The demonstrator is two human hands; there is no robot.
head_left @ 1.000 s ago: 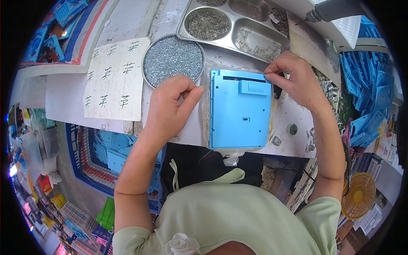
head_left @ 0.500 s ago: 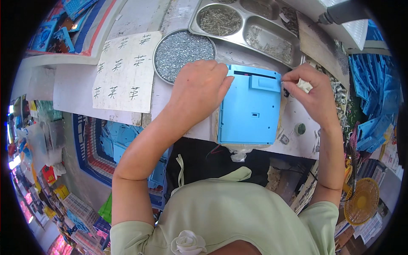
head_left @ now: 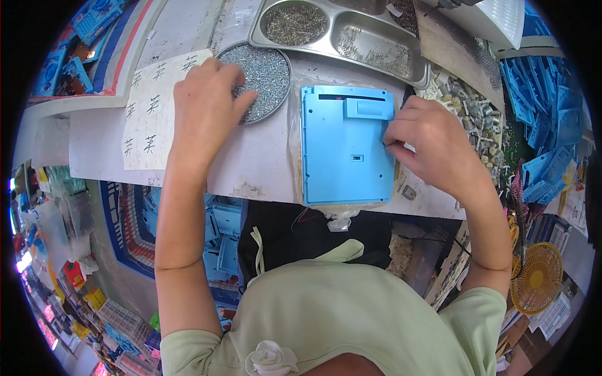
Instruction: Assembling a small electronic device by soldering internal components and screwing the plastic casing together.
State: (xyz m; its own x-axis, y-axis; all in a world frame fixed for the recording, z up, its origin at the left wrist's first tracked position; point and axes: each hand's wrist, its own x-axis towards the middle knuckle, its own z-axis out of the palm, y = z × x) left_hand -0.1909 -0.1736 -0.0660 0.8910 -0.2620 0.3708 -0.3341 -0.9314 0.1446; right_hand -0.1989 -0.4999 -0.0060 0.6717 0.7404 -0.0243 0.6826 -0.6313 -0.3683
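A light blue plastic casing (head_left: pixel 332 178) lies flat on a plastic-wrapped pad at the table's front edge. It has a dark slot and a raised block (head_left: pixel 370 108) near its far side. My right hand (head_left: pixel 433 138) is at its right edge, thumb and fingers closed in a pinch; a tiny dark bit shows at the tips, too small to name. My left hand (head_left: pixel 207 106) reaches to a round metal dish (head_left: pixel 287 97) full of small silver screws (head_left: pixel 266 78). Its index finger and thumb are apart over the dish's left side.
Behind the casing stands a compartmented steel tray (head_left: pixel 329 45) with small metal parts. Handwritten paper (head_left: pixel 147 119) lies left, partly under my left hand. Small loose parts (head_left: pixel 476 119) heap at right, beside stacked blue casings (head_left: pixel 539 106). A blue basket (head_left: pixel 113 213) sits below left.
My left hand has left the casing's far left corner and moved left to the screw dish. My right hand has shifted slightly nearer along the casing's right edge. The whole view has shifted a little.
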